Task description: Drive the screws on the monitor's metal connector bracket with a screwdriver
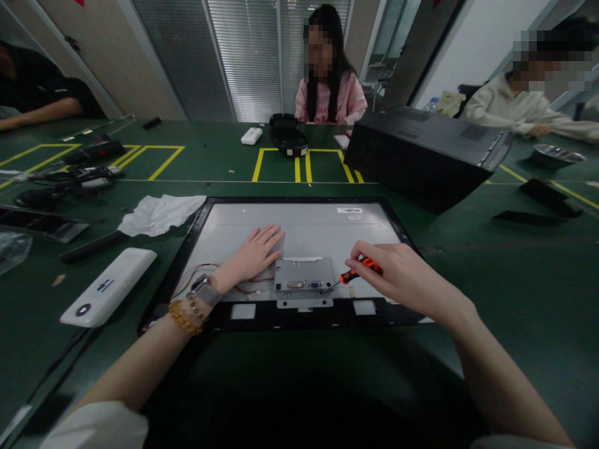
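Note:
In front of me lies a monitor panel [313,227] with its bare metal back up, set in a black frame. A metal bracket box [306,271] with two video ports sits at its near edge, and thin cables run out to its left. My left hand [253,254] rests flat on the metal back, fingers stretched, just left of the box. My right hand [393,271] is closed around the orange and black handle of a screwdriver [362,270]. The screwdriver's shaft slants down left, its tip at the box's lower right edge beside the blue port.
Left of the panel are a white power bank [110,287] with a cable and a crumpled white cloth [161,214]. A large black casing [421,153] stands behind on the right. Black strips [538,202] and a metal bowl [556,156] lie farther right. Other people sit around the table.

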`<state>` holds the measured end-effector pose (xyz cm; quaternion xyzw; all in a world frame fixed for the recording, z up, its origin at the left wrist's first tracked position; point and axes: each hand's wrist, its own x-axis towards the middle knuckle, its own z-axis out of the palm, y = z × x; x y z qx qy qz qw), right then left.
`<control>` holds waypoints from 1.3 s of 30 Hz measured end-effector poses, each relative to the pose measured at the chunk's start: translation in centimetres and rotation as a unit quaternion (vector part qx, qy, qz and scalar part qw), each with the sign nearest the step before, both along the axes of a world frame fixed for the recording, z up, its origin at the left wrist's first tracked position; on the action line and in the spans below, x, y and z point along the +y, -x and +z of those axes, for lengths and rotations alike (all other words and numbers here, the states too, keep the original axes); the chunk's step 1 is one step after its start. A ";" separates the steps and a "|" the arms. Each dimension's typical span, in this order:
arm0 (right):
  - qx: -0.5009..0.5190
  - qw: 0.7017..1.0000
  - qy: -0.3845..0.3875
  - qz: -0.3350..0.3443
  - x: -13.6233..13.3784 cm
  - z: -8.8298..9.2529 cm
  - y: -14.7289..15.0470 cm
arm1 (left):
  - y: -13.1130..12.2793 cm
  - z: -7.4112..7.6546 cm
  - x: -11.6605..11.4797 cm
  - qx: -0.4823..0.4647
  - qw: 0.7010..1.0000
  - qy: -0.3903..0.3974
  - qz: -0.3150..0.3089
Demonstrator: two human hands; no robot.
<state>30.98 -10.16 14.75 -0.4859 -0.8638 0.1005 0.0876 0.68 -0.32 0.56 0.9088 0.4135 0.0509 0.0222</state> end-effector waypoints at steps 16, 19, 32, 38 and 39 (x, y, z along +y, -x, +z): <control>0.018 0.999 0.026 -0.007 -0.2 0.2 0.0 | -0.1 0.2 -0.1 0.001 1.000 -0.002 0.002; 0.001 0.999 0.029 -0.018 -0.2 0.1 -0.1 | -0.1 0.2 -0.1 0.007 1.000 -0.002 0.000; 0.056 0.998 0.043 0.003 -0.3 0.2 -0.1 | 0.0 0.0 -0.1 -0.002 1.000 -0.001 0.001; 0.029 0.998 0.046 -0.015 -0.1 0.0 -0.2 | -0.1 0.2 -0.1 0.005 1.000 0.005 0.004; 0.031 0.998 0.044 -0.012 -0.1 -0.1 -0.2 | -0.2 0.2 -0.2 0.005 1.000 0.006 0.006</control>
